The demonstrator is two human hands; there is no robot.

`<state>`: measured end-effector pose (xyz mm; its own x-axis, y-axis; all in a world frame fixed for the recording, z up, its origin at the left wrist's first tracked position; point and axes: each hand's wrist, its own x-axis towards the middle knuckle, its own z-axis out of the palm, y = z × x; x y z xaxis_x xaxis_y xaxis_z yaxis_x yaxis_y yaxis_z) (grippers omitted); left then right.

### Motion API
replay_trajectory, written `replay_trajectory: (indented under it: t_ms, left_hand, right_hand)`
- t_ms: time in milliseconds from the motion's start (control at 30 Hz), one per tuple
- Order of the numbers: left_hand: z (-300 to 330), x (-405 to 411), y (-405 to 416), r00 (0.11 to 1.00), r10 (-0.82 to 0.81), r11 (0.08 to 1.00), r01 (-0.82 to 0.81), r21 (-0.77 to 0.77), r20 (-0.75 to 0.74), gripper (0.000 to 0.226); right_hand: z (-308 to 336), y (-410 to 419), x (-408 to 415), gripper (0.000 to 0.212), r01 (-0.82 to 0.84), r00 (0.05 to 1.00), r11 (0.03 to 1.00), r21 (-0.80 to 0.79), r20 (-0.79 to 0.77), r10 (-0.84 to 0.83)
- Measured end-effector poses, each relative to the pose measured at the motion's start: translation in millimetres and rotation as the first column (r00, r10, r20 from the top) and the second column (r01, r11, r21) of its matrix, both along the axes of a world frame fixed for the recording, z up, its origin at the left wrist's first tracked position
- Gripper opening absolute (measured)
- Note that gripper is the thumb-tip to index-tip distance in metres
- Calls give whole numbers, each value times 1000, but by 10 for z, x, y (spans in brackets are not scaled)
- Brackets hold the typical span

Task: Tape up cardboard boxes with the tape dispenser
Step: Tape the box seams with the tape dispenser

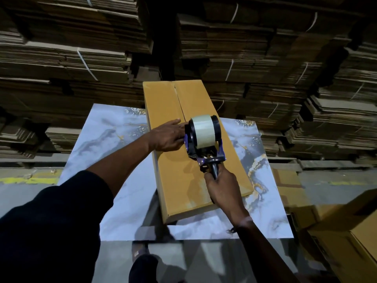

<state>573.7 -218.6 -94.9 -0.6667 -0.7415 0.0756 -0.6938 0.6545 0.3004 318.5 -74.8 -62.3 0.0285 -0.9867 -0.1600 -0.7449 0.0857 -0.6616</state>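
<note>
Stacks of flattened cartons point(71, 58) are looming behind a marbled table point(114, 144), where a cardboard box point(183, 180) is lying from its far edge toward the near one. The left hand point(167, 137) is pressing flat on the flap with fingers spread, while the right hand point(222, 186) is clamping the tape dispenser point(204, 137) handle, halfway along the seam. Taping appears underway; the next move likely calls for running the dispenser over the seam's open far part.

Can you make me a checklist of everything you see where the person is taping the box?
Surface: marbled table, box lying on it.
Job's things: long cardboard box, flaps closed, far seam untaped; tape dispenser on its top.
Clutter: more boxes at right.
Grippers: left hand flat on the box; right hand gripping the dispenser handle.
Cables: nothing seen.
Surroundings: strapped stacks of flat cardboard behind; yellow floor line.
</note>
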Motion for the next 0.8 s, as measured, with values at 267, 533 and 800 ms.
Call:
replay_trajectory:
  t_ms: [267,533,800]
  left_hand:
    - [-54,16,-58,995,22,999,-25,24,102,66]
    - [-89,-72,52,991,58,998,-60,12,122,55]
    - [-47,-161,304,998,25,999,-26,23,52,47]
  right_hand:
    - [77,241,-120,18,-9,1000,1000,16,-21,9]
    - [-16,688,-295,8,32,998,999,-6,56,-31]
    - [-84,577,-199,21,51,987,997,-66,155,-40]
